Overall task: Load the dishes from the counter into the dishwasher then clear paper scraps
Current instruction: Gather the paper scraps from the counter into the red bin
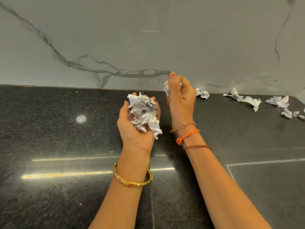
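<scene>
- Black speckled table (57,129) spreads out below a grey marble wall (148,38).
- Left hand (137,123), palm up and cupped, carries a crumpled paper wad (145,113).
- Right hand (180,98) grips a scrap (167,88) in curled fingers.
- More scraps (250,100) lie on the table by the wall, right.

We cannot read the print on the crumpled paper (145,113) cupped in the left hand (135,128). The right hand (180,96) covers most of its scrap (167,88). The right frame edge cuts the outermost counter scraps (301,116). Both elbows lie below frame.
</scene>
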### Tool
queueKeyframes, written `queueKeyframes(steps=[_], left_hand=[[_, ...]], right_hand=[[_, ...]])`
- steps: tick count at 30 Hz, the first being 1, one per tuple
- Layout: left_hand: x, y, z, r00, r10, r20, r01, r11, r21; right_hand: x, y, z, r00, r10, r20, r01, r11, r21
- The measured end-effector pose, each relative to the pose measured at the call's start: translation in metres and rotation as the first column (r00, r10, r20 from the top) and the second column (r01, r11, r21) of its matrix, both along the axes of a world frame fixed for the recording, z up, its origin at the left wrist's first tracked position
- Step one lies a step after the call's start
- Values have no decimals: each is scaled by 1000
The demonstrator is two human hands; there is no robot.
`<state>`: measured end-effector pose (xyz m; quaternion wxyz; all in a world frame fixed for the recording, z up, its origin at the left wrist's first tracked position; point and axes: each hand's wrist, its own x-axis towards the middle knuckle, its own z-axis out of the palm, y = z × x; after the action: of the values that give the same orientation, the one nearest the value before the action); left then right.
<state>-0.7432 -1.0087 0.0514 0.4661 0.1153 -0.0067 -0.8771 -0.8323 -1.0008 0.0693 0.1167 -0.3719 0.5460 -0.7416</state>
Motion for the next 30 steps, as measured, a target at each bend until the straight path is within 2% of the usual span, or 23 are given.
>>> queueKeyframes(steps=[1,3,5,7,11,13,17,18,20,21,22,24,27,30], left_hand=[[-1,0,0,1000,-11,11,12,1000,-14],[-1,1,1,998,-41,54,44,997,-67],[-1,3,2,995,-52,83,60,993,-103],[-2,5,3,992,-74,98,86,988,-128],[-6,15,9,975,-160,154,187,967,-175],[-9,18,10,964,-143,222,184,967,-175],[-11,16,9,970,-95,224,132,979,-153],[-12,14,8,963,-55,262,94,986,-138],[-13,10,6,959,-19,284,51,993,-104],[-12,10,6,964,-34,264,59,995,-85],[-12,10,7,970,-56,235,75,994,-75],[-13,8,5,976,-79,203,96,993,-74],[-14,6,-2,978,-89,188,108,990,-94],[-16,5,-6,977,-105,183,126,986,-108]], right_hand=[[8,7,4,998,32,-54,-33,999,-17],[25,18,3,962,77,-261,-57,995,83],[33,24,-10,847,55,-529,76,972,223],[35,25,-22,722,12,-692,240,933,267],[30,30,-26,572,11,-820,379,883,277],[28,30,-26,536,1,-845,415,871,263],[24,31,-23,450,-100,-888,487,860,150],[22,32,-21,471,-118,-874,467,874,133],[11,33,-19,639,-148,-755,411,895,172],[2,34,-19,715,-175,-677,418,883,212],[-10,35,-21,745,-209,-634,463,845,266],[-45,34,-24,739,-191,-646,555,716,423],[-91,28,-27,767,-18,-642,556,519,649],[-113,17,-30,732,18,-681,604,447,660]])
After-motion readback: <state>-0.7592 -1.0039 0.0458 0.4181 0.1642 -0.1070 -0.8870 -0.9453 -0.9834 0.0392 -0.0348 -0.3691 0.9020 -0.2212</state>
